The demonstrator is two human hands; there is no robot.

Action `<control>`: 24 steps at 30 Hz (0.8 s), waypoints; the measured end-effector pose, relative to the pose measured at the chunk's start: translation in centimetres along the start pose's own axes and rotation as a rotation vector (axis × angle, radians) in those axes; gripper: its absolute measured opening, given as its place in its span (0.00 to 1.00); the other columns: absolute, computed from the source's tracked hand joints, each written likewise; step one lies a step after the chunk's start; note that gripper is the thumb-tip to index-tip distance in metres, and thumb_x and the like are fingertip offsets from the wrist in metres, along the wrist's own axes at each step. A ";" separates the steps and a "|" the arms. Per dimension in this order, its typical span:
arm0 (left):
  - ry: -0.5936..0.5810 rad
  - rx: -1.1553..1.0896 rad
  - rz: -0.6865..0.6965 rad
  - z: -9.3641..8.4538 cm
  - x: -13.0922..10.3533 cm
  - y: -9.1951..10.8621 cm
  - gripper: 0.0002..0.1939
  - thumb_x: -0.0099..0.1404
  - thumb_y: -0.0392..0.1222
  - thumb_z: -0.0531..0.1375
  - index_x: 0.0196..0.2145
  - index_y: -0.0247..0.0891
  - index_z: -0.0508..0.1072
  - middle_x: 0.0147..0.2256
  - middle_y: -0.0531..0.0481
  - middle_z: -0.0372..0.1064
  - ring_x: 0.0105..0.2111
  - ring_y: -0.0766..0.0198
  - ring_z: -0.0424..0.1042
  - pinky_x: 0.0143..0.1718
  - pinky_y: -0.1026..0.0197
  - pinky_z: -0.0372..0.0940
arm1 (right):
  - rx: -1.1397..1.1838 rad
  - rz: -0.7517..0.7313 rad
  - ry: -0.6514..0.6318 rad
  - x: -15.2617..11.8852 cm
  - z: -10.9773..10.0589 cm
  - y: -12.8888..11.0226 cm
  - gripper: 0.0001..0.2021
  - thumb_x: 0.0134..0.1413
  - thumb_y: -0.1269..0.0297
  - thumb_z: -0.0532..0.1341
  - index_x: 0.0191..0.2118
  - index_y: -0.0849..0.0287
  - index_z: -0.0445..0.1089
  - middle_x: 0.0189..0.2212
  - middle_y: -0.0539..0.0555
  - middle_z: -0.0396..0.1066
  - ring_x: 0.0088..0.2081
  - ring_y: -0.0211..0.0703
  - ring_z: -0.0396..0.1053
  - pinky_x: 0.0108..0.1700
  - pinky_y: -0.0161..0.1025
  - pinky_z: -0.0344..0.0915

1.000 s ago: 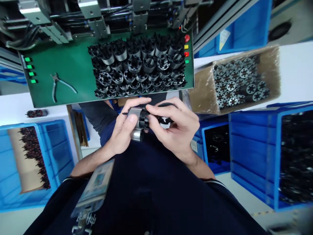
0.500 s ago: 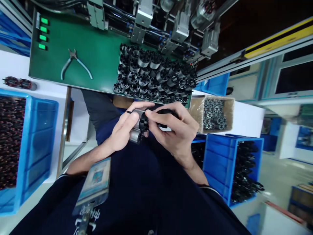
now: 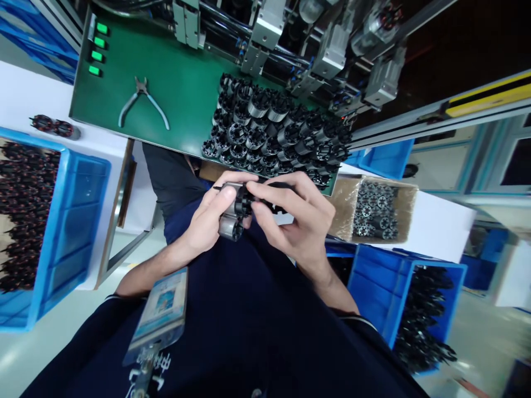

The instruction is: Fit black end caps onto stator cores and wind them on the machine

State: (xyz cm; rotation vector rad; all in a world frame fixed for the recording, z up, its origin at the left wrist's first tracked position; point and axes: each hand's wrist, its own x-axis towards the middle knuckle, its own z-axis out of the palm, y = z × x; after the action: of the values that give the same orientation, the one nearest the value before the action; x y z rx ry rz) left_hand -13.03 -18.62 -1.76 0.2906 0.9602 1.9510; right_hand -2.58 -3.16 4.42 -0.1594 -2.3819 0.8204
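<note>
Two silver-and-black cylindrical parts [image 3: 230, 226] sit one beside the other in my left hand [image 3: 209, 215], its thumb lying on the upper one. My right hand [image 3: 296, 213] has its thumb and index fingertips at the black end of that upper part. Black pieces [image 3: 277, 208] show under the curled fingers of my right hand, partly hidden by them. Just beyond my hands, many similar cylinders [image 3: 255, 138] stand packed together on the green work surface [image 3: 182, 83].
Pliers [image 3: 141, 87] lie on the green surface, below machine fixtures [image 3: 265, 27]. A blue bin [image 3: 78, 204] of dark parts is at left. At right are a cardboard box [image 3: 346, 207] of metal cores and a blue bin [image 3: 373, 287] of black parts.
The whole view has shifted and tilted, with the bench moving right. My right index finger is straighter, and its thumb and index fingertips are further apart at the upper part.
</note>
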 end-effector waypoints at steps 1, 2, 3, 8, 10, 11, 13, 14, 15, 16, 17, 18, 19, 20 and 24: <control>0.039 0.010 0.005 0.1 0.2 -0.1 0.27 0.85 0.70 0.65 0.60 0.44 0.83 0.41 0.48 0.82 0.28 0.63 0.79 0.30 0.62 0.75 | 0.021 0.009 0.019 0.1 -0.1 0.3 0.18 0.75 0.68 0.73 0.64 0.43 0.89 0.47 0.54 0.87 0.44 0.49 0.87 0.45 0.48 0.89; 0.067 0.032 0.018 0.2 0.4 -0.1 0.26 0.86 0.69 0.65 0.59 0.44 0.83 0.40 0.49 0.81 0.29 0.62 0.79 0.31 0.62 0.75 | 0.043 0.017 0.039 0.1 -0.1 0.6 0.18 0.74 0.67 0.75 0.64 0.42 0.89 0.48 0.54 0.87 0.45 0.50 0.87 0.44 0.49 0.89; 0.090 0.068 0.043 0.3 0.7 -0.2 0.25 0.87 0.69 0.64 0.60 0.45 0.83 0.41 0.48 0.81 0.31 0.62 0.80 0.33 0.61 0.76 | 0.069 0.023 0.053 0.3 -0.1 0.9 0.18 0.74 0.65 0.77 0.64 0.42 0.89 0.47 0.54 0.87 0.45 0.51 0.87 0.44 0.49 0.89; 0.140 0.352 0.297 0.2 2.2 -0.2 0.25 0.88 0.66 0.64 0.63 0.46 0.86 0.53 0.43 0.81 0.43 0.58 0.83 0.46 0.56 0.81 | 0.193 0.119 -0.033 1.4 -0.3 2.1 0.12 0.75 0.63 0.79 0.58 0.42 0.91 0.47 0.52 0.89 0.45 0.49 0.88 0.49 0.51 0.91; 0.140 0.429 0.373 0.3 3.0 0.0 0.26 0.85 0.68 0.68 0.63 0.46 0.86 0.50 0.44 0.80 0.41 0.58 0.82 0.45 0.54 0.81 | 0.226 0.182 -0.052 2.0 -0.5 2.5 0.13 0.75 0.63 0.80 0.60 0.41 0.91 0.49 0.52 0.89 0.48 0.49 0.88 0.51 0.50 0.91; 0.138 0.447 0.401 0.5 3.4 0.0 0.26 0.85 0.69 0.69 0.63 0.46 0.85 0.49 0.45 0.80 0.39 0.58 0.81 0.44 0.54 0.81 | 0.245 0.200 -0.051 2.2 -0.6 2.7 0.14 0.74 0.63 0.80 0.60 0.41 0.91 0.50 0.52 0.89 0.49 0.49 0.88 0.52 0.50 0.90; 0.111 0.454 0.465 1.1 4.1 0.1 0.26 0.88 0.68 0.64 0.66 0.48 0.84 0.49 0.44 0.80 0.36 0.59 0.81 0.40 0.53 0.80 | 0.279 0.211 -0.021 2.5 -0.7 3.1 0.15 0.75 0.65 0.79 0.61 0.41 0.92 0.50 0.52 0.89 0.49 0.47 0.88 0.52 0.48 0.90; 0.096 0.455 0.494 1.4 4.3 0.2 0.25 0.90 0.67 0.61 0.69 0.50 0.82 0.51 0.44 0.81 0.36 0.58 0.82 0.39 0.52 0.80 | 0.287 0.210 0.006 2.6 -0.7 3.4 0.14 0.76 0.66 0.78 0.60 0.41 0.92 0.49 0.52 0.89 0.48 0.47 0.88 0.52 0.47 0.90; 0.093 0.464 0.511 1.7 4.5 0.2 0.25 0.91 0.66 0.58 0.71 0.52 0.81 0.53 0.43 0.82 0.38 0.57 0.84 0.39 0.51 0.81 | 0.289 0.210 0.031 2.7 -0.7 3.6 0.14 0.77 0.67 0.77 0.60 0.42 0.92 0.48 0.52 0.89 0.48 0.46 0.88 0.51 0.46 0.90; 0.096 0.481 0.521 2.1 4.7 0.3 0.24 0.92 0.64 0.57 0.72 0.55 0.80 0.55 0.43 0.83 0.42 0.56 0.86 0.42 0.49 0.83 | 0.293 0.210 0.045 2.7 -0.7 3.9 0.14 0.77 0.68 0.76 0.60 0.42 0.92 0.48 0.52 0.89 0.47 0.46 0.88 0.50 0.45 0.90; 0.111 0.500 0.522 2.3 4.9 0.4 0.22 0.91 0.63 0.59 0.72 0.57 0.80 0.58 0.44 0.84 0.46 0.53 0.88 0.47 0.46 0.85 | 0.301 0.208 0.050 2.8 -0.7 4.1 0.15 0.77 0.68 0.76 0.60 0.43 0.92 0.48 0.52 0.88 0.47 0.46 0.88 0.50 0.45 0.90; 0.136 0.517 0.512 2.5 5.0 0.5 0.21 0.91 0.63 0.60 0.71 0.59 0.81 0.59 0.45 0.84 0.51 0.51 0.88 0.53 0.43 0.85 | 0.314 0.199 0.046 2.9 -0.7 4.3 0.15 0.76 0.67 0.77 0.62 0.44 0.92 0.48 0.53 0.88 0.47 0.46 0.88 0.50 0.45 0.90; 0.163 0.528 0.492 2.6 5.2 0.6 0.21 0.90 0.63 0.62 0.70 0.59 0.82 0.60 0.45 0.84 0.55 0.49 0.88 0.60 0.40 0.84 | 0.328 0.186 0.036 3.0 -0.7 4.4 0.16 0.75 0.67 0.78 0.63 0.44 0.91 0.49 0.53 0.88 0.48 0.47 0.88 0.51 0.45 0.90; 0.180 0.527 0.471 2.7 5.2 0.7 0.21 0.89 0.63 0.63 0.69 0.59 0.84 0.60 0.45 0.85 0.59 0.47 0.87 0.64 0.39 0.83 | 0.335 0.172 0.024 3.1 -0.7 4.6 0.17 0.75 0.67 0.78 0.64 0.45 0.91 0.49 0.53 0.88 0.48 0.47 0.89 0.52 0.46 0.91; 0.243 0.443 0.356 3.5 5.1 0.9 0.22 0.86 0.68 0.65 0.67 0.60 0.83 0.59 0.48 0.86 0.66 0.42 0.84 0.68 0.37 0.81 | 0.243 0.183 0.022 3.0 -0.9 4.7 0.16 0.78 0.67 0.75 0.63 0.43 0.90 0.49 0.53 0.87 0.47 0.47 0.89 0.54 0.48 0.92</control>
State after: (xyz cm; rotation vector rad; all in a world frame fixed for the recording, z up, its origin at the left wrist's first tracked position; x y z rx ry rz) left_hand -14.51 -12.90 0.39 0.5118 1.5936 2.1054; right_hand -4.82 1.94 3.73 -0.2884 -2.2480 1.1787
